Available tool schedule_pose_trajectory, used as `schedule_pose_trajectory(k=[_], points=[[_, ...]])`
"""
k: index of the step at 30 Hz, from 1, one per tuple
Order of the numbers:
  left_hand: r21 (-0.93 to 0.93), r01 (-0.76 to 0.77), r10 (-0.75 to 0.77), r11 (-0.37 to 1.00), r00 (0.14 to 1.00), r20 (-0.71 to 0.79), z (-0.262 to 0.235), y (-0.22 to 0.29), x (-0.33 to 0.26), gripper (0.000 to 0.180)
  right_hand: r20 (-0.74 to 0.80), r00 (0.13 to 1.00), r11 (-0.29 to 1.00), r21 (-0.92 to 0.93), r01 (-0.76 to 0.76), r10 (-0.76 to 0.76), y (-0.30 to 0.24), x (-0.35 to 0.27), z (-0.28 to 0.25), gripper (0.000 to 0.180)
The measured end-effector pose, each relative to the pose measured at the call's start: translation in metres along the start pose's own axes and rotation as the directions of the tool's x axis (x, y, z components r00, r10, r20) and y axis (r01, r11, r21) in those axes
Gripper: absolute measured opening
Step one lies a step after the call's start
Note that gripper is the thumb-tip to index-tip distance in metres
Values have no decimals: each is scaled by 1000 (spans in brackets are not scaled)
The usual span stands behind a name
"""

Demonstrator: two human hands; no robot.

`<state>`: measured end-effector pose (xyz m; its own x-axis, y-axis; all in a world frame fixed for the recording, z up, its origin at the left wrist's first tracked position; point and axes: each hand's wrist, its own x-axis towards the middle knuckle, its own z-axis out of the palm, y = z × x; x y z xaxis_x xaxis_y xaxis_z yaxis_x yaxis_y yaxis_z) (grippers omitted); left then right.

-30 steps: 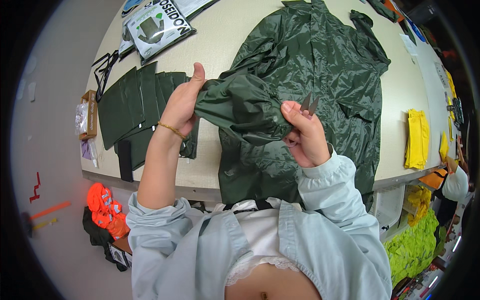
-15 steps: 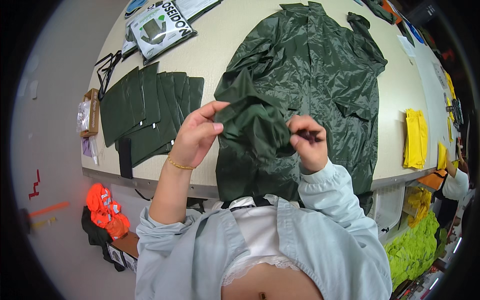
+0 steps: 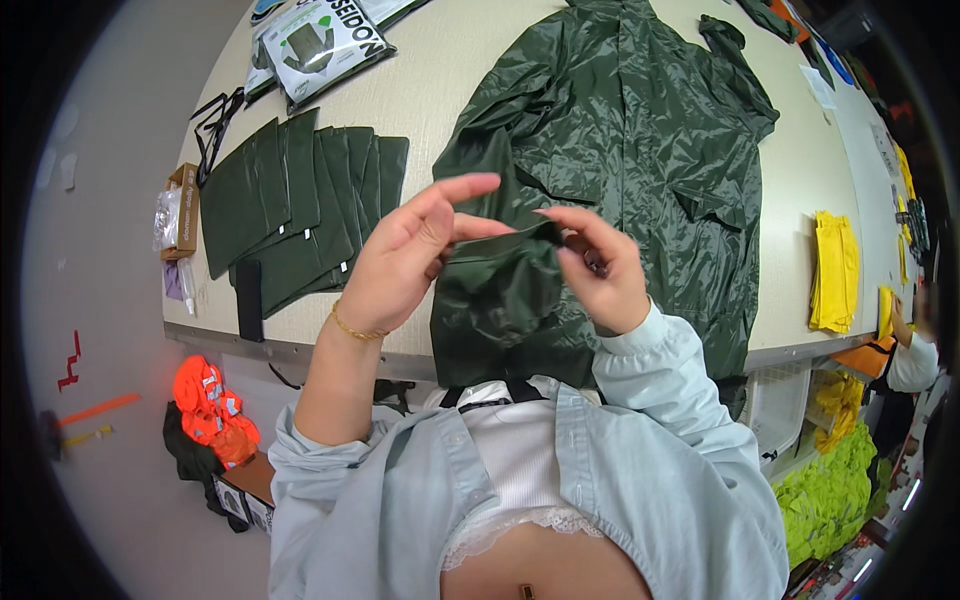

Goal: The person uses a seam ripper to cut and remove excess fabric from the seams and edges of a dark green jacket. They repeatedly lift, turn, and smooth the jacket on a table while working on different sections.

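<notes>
Between my hands is a piece of dark green coated fabric (image 3: 505, 290), bunched like a pouch with a straight upper rim. My left hand (image 3: 405, 245) has its index finger stretched out, while its lower fingers hold the rim's left end. At the right end of the rim, my right hand (image 3: 608, 270) pinches the fabric between thumb and finger. A small dark object (image 3: 595, 263) sits in that hand's curled fingers; its kind is unclear. Behind lies a glossy dark green raincoat (image 3: 640, 130), front up. Whether the held fabric is part of it I cannot tell.
Flat dark green folded pieces (image 3: 325, 200) overlap on the table's left, by a black strip (image 3: 250, 300). Clear-bagged packages (image 3: 325, 50) lie behind them. A small carton (image 3: 182, 215) stands at the left edge, yellow folded fabric (image 3: 835, 270) at the right. Another person (image 3: 910, 355) is far right.
The crumpled fabric has been lowered and its rim drawn straight between my hands. My left index finger has come off it and now stretches out. The raincoat has shifted slightly up in view.
</notes>
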<state>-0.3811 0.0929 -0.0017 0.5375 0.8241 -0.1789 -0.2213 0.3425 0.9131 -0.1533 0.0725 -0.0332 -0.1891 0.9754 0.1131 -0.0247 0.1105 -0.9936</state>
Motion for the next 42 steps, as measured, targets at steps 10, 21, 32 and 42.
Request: schedule_pose_trajectory(k=[10,21,32,42], points=[[24,-122,114,992,968,222,23,1,28,53,87,871,326,906,-271,483,37,-3,-40,19],[190,-123,118,974,992,38,44,5,24,65,117,866,401,850,-341,487,39,-8,-48,18],[399,-248,279,883,960,-18,56,6,19,65,9,958,781,-577,240,-288,-53,-15,-57,51],[439,-271,287,857,957,30,60,7,24,72,295,834,306,-830,466,-467,-64,-10,-47,49]])
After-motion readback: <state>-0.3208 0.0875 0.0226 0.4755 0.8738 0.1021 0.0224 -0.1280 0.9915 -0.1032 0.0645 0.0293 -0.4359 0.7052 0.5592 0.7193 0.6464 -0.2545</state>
